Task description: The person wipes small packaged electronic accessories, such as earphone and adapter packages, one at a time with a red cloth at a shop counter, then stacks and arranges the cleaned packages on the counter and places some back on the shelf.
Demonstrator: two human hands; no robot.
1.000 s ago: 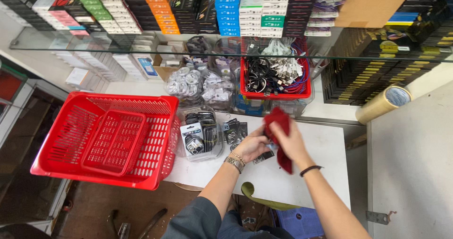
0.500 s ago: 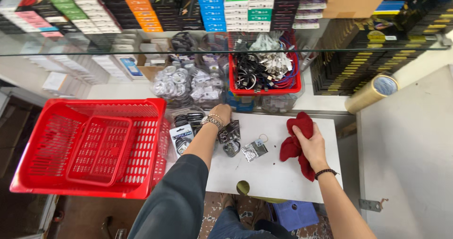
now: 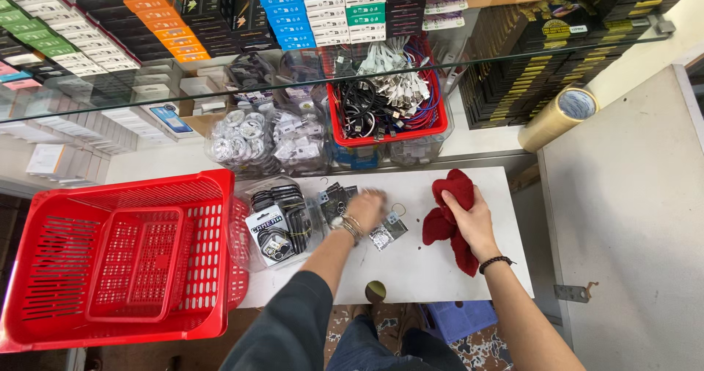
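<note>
My right hand (image 3: 473, 221) grips a crumpled dark red cloth (image 3: 449, 217) and presses it on the white tabletop (image 3: 433, 268) at the right. My left hand (image 3: 367, 208), with a bracelet and watch at the wrist, reaches over small clear packets (image 3: 387, 232) in the table's middle; it is blurred, and whether it holds one is unclear. A clear bag of black lens-protector packs (image 3: 282, 221) lies just left of that hand.
An empty large red plastic basket (image 3: 117, 261) sits at the left, overhanging the table. Behind are bags of small accessories (image 3: 268, 136), a red basket of cables (image 3: 385, 100), a glass shelf and stacked boxes. A tape roll (image 3: 561, 114) rests at the right; the tabletop has a round hole (image 3: 375, 291).
The left hand has pulled back from the bags at the rear toward the small packets in the table's middle. The right hand with the cloth has stayed on the table's right side.
</note>
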